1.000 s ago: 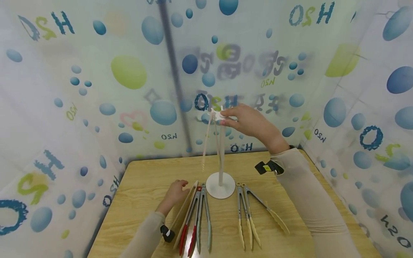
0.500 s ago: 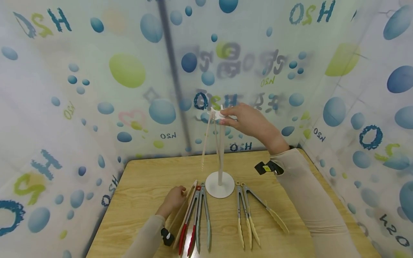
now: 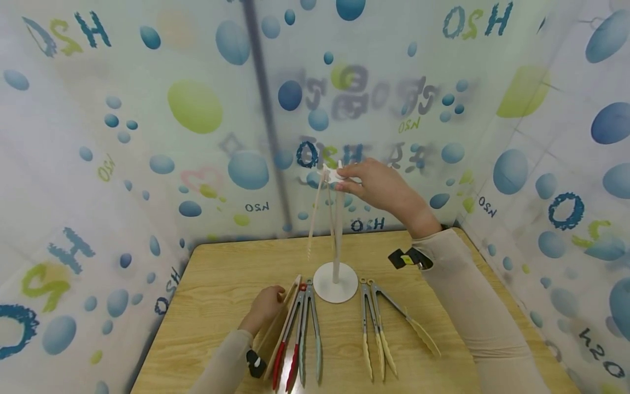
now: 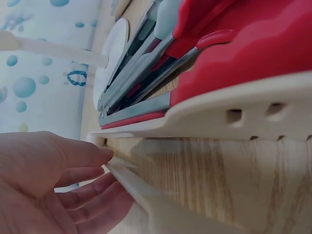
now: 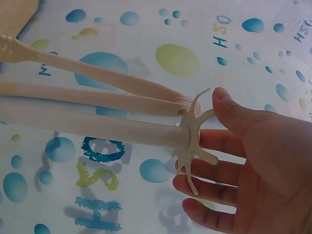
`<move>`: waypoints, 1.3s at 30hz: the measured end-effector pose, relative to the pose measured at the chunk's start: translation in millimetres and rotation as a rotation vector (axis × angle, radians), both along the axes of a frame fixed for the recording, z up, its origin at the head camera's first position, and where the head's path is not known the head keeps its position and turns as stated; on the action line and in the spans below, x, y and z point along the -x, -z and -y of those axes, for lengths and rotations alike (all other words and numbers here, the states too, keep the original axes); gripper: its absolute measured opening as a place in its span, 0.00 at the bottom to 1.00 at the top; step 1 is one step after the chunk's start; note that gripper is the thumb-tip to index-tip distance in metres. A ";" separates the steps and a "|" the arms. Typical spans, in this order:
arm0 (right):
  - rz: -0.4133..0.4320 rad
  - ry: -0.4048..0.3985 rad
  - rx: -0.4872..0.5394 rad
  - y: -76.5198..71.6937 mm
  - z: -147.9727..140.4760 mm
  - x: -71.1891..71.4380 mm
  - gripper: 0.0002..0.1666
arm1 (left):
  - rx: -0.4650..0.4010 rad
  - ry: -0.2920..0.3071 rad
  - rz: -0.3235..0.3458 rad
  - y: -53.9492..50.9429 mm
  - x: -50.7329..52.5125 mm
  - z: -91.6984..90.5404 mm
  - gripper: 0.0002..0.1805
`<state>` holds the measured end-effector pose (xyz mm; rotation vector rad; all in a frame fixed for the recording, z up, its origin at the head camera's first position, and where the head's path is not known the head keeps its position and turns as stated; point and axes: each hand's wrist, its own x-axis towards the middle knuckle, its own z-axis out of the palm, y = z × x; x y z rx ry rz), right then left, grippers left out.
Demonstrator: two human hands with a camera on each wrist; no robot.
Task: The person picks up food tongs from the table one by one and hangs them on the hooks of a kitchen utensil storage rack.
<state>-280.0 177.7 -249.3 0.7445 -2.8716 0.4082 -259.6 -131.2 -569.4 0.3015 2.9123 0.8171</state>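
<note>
on the left half of the surface [image 3: 221,273], in from its left edge, the left hand [image 3: 266,303] pinches one arm of the spread beige tongs [image 4: 204,119] near the hinge; just beside them lie red-tipped tongs [image 3: 278,365] and grey-green tongs [image 3: 319,353], hinges toward the far edge. about midway between the side edges is the white stand [image 3: 338,232], pale hanging tongs [image 5: 122,101] on its hooked top, which the right hand [image 3: 379,183] pinches between thumb and curled fingers; two yellow-tipped tongs [image 3: 422,331] lie toward the right edge.
</note>
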 end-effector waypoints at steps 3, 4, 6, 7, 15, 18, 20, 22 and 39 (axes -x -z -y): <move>-0.005 -0.001 0.003 0.3 1.0 -0.5 0.30 | 0.006 -0.001 -0.003 0.7 -0.8 -0.5 0.19; -0.006 -0.001 0.004 0.5 1.1 -0.4 0.30 | 0.008 0.000 -0.004 0.9 -1.0 -0.5 0.18; -0.008 0.002 0.005 0.4 1.4 -0.9 0.31 | 0.012 0.002 -0.011 1.2 -1.4 -0.6 0.17; -0.007 0.004 0.005 0.3 1.5 -1.2 0.31 | 0.013 0.001 -0.012 1.2 -1.6 -0.8 0.16; -0.006 0.011 0.005 -0.1 2.2 -1.3 0.30 | 0.002 0.002 -0.021 0.3 -3.4 -0.9 0.15; -0.005 0.011 0.005 -0.4 2.6 -1.7 0.30 | -0.008 -0.005 -0.031 0.7 -2.4 -0.3 0.15; -0.006 0.011 0.006 -0.5 2.9 -1.8 0.30 | -0.016 -0.002 -0.046 0.2 -1.7 0.4 0.14; -0.007 0.013 0.006 -0.4 3.0 -1.9 0.30 | -0.027 -0.008 -0.050 -1.2 -1.1 0.9 0.15; -0.013 0.008 0.024 2.1 1.8 0.7 0.31 | -0.110 -0.014 -0.063 -23.2 5.6 6.9 0.25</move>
